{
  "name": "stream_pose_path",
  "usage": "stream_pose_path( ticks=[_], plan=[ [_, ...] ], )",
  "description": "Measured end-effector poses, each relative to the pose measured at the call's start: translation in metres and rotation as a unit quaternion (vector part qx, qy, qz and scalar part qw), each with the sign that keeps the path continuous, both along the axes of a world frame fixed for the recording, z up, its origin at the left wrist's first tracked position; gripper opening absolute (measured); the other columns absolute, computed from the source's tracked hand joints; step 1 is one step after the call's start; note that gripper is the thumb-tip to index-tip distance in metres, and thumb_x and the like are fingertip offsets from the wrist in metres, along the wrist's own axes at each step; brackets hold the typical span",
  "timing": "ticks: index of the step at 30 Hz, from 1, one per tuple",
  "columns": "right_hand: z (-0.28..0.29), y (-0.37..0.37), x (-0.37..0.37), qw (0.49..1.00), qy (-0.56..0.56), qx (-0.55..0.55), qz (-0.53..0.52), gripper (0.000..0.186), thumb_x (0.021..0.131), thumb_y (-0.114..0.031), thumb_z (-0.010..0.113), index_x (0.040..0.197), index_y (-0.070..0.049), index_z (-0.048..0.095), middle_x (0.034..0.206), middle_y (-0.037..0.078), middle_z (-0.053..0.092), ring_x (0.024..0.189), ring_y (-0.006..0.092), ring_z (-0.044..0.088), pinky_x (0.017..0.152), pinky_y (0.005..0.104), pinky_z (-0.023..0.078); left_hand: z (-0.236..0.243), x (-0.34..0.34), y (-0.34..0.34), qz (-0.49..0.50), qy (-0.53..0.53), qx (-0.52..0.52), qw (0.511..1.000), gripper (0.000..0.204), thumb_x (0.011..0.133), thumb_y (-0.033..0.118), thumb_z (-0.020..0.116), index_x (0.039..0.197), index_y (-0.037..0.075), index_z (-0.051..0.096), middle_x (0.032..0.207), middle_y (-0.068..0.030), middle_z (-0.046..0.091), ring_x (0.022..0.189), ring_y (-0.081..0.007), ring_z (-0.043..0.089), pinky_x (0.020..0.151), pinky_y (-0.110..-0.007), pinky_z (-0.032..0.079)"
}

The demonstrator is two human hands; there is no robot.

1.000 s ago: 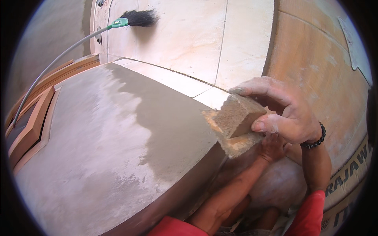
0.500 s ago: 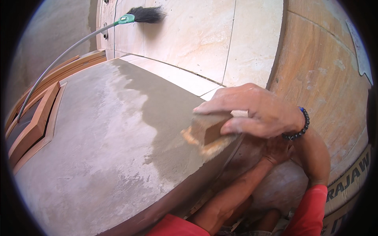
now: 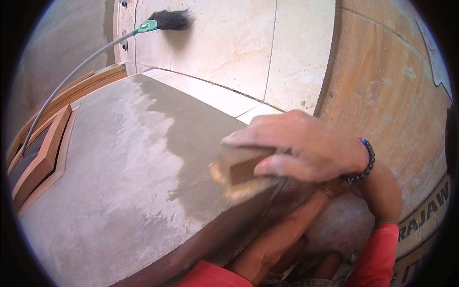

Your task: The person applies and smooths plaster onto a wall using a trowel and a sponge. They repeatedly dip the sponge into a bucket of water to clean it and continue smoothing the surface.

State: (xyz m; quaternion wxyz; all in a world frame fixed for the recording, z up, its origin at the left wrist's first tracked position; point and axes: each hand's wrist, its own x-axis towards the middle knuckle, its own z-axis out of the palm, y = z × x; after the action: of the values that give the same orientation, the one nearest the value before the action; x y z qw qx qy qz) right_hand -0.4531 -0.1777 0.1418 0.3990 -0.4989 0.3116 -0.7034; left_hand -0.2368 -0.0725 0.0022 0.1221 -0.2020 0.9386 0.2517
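My right hand [image 3: 296,141], with a dark bead bracelet at the wrist, grips a small block-shaped tool [image 3: 239,179]. The tool looks like brown wood with a ragged tan, sponge-like edge underneath; motion blurs it. It is over the near right edge of the grey cement surface [image 3: 114,158], on the darker, damp-looking strip; whether it touches cannot be told. My left forearm crosses below, and my left hand [image 3: 334,188] lies beneath the right wrist. That wrist hides its fingers.
A broom [image 3: 172,20] with black bristles lies across pale tiles [image 3: 224,48]. Wooden frames [image 3: 45,153] stand at the left. Wood-patterned tiles [image 3: 373,86] spread to the right, with printed cardboard or bags [image 3: 425,210] at the lower right.
My right hand and the block tool have shifted slightly left and toward me. The whole view has also moved a little. The grip looks the same.
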Motion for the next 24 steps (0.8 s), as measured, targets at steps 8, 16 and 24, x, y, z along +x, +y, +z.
stream_pose_path(
  ticks=[8, 16, 24],
  plan=[
    [-0.017, 0.002, -0.020, 0.987, -0.064, 0.141, -0.032, 0.040, 0.083, -0.015, 0.062, 0.120, 0.001, 0.060, 0.106, 0.023, 0.065, 0.096, 0.0390, 0.062, 0.088, 0.0420, 0.049, 0.006, -0.005, -0.010, -0.002, 0.019, -0.028, 0.999, 0.078, 0.085, 0.052, 0.058, 0.142, 0.002, 0.037, 0.148, -0.0229, 0.029, 0.138, -0.0491, 0.022, 0.108, -0.066, 0.022],
    [-0.003, -0.006, 0.002, 0.998, 0.038, 0.028, -0.034, 0.038, 0.084, -0.015, 0.061, 0.118, 0.004, 0.059, 0.100, 0.023, 0.064, 0.091, 0.0393, 0.060, 0.083, 0.0432, 0.049, 0.005, -0.004, -0.006, -0.001, 0.009, -0.021, 1.000, 0.082, 0.084, 0.051, 0.059, 0.147, 0.006, 0.031, 0.152, -0.0230, 0.023, 0.138, -0.0490, 0.023, 0.108, -0.067, 0.020],
    [-0.037, 0.066, 0.005, 0.905, -0.208, 0.305, -0.210, 0.054, 0.088, -0.010, 0.063, 0.135, 0.009, 0.045, 0.121, 0.018, 0.060, 0.111, 0.0224, 0.058, 0.097, 0.0330, 0.045, 0.007, -0.015, -0.008, 0.006, 0.042, -0.066, 0.997, 0.081, 0.084, 0.050, 0.058, 0.148, 0.009, 0.032, 0.157, -0.0245, 0.016, 0.141, -0.0516, 0.018, 0.109, -0.067, 0.018]
  ],
)
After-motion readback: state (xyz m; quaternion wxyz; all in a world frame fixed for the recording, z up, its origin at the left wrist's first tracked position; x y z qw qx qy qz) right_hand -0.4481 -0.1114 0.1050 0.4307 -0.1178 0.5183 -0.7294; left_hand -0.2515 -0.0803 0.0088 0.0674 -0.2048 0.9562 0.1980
